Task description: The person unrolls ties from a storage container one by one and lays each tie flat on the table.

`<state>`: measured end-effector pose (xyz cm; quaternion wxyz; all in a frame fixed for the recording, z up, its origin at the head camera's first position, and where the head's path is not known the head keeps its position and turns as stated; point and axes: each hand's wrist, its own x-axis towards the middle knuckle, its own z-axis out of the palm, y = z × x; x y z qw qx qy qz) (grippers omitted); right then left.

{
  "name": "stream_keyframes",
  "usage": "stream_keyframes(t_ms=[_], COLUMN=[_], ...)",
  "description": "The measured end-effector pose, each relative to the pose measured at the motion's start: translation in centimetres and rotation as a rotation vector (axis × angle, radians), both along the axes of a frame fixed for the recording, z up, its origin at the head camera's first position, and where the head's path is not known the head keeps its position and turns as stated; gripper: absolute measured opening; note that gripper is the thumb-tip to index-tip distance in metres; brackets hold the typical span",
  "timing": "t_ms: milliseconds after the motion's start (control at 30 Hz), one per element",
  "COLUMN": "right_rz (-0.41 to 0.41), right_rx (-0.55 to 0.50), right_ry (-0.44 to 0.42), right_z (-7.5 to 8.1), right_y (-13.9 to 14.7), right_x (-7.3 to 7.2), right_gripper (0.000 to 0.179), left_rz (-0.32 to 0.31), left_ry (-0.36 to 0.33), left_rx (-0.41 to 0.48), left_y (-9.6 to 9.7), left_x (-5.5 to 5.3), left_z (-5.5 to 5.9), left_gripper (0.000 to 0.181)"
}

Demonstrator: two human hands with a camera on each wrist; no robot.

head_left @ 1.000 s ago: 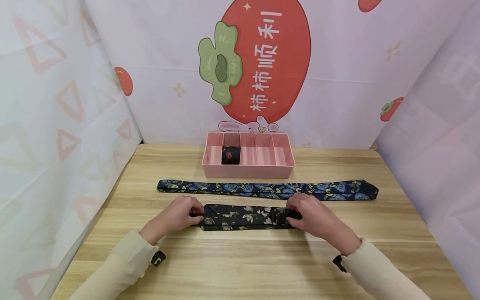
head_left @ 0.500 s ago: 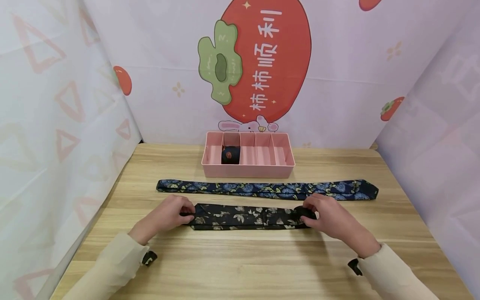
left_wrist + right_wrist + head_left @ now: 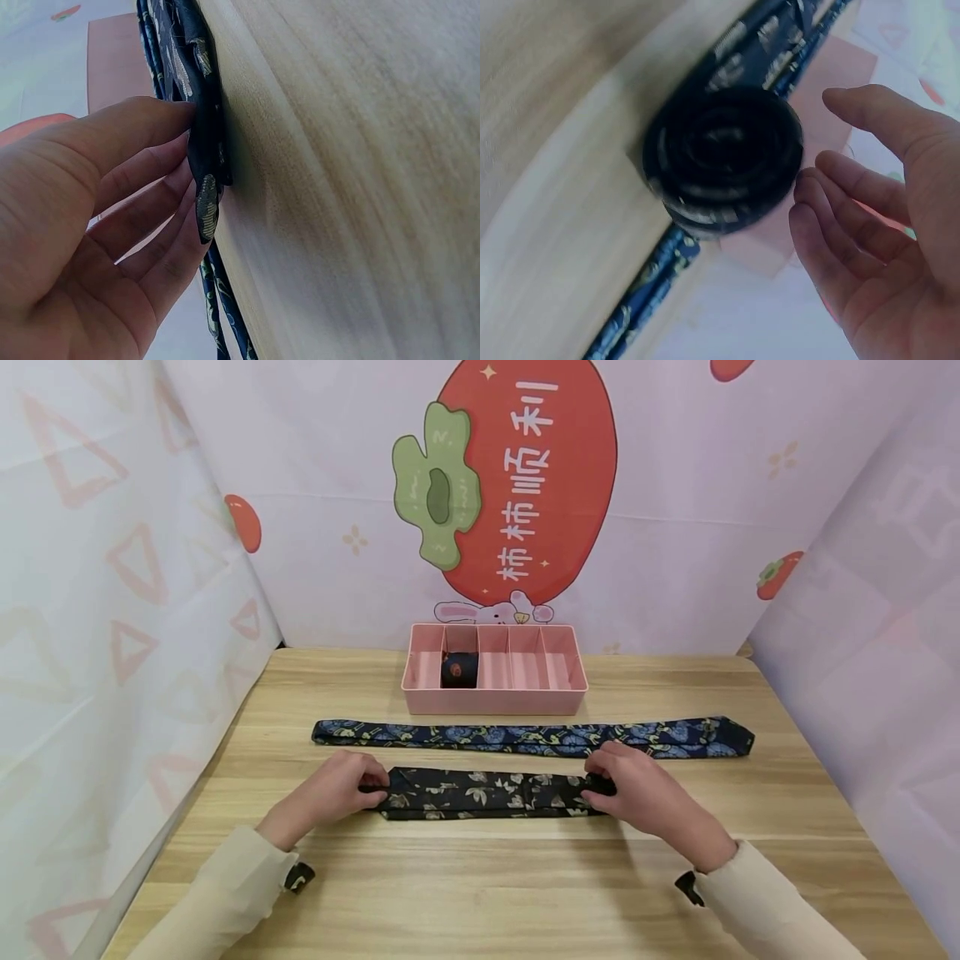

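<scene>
A dark necktie with pale flowers lies across the table, its right end wound into a black roll. My left hand pinches the tie's left end between thumb and fingers, as the left wrist view also shows. At the roll is my right hand, its fingers loosely bent. In the right wrist view its fingertips are at the roll's edge, while the thumb stands slightly apart. Just beyond lies a navy necktie with blue and yellow patterns, stretched out flat.
A pink divided box stands at the back of the wooden table. One of its compartments, second from left, holds a rolled dark tie with a reddish mark. Printed cloth hangs behind and at both sides.
My left hand and the tie shifted left, then stayed put. My right hand went right with the rolled end, then came back left. The roll now shows less beyond its fingers.
</scene>
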<state>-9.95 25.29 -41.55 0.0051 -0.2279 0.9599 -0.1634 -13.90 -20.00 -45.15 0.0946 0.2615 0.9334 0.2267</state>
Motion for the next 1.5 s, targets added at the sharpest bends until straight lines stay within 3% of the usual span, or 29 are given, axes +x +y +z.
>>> stream_keyframes(t_ms=[300, 667, 900, 1133, 1333, 1500], right_rz=[-0.025, -0.086, -0.064, -0.061, -0.088, -0.088], right_rx=[0.062, 0.001, -0.029, 0.033, 0.045, 0.007], right_ry=[0.065, -0.057, 0.002, 0.012, 0.07, 0.054], right_z=[-0.6, -0.4, 0.2, -0.9, -1.4, -0.9], right_y=[0.9, 4.1, 2.8, 1.4, 2.2, 3.5], right_x=[0.2, 0.3, 0.0, -0.2, 0.1, 0.2], right_gripper=[0.03, 0.019, 0.022, 0.027, 0.03, 0.024], left_rz=[0.013, 0.029, 0.035, 0.04, 0.041, 0.046], left_ry=[-0.027, -0.003, -0.001, -0.01, -0.022, -0.01], left_rx=[-0.007, -0.035, -0.05, -0.049, -0.052, -0.067], left_y=[-0.9, -3.0, -2.6, -2.8, -3.5, -4.2], left_x=[-0.1, 0.0, -0.1, -0.2, -0.2, -0.2], left_z=[-0.3, -0.1, 0.0, -0.2, -0.3, -0.3], left_gripper=[0.005, 0.006, 0.006, 0.006, 0.006, 0.006])
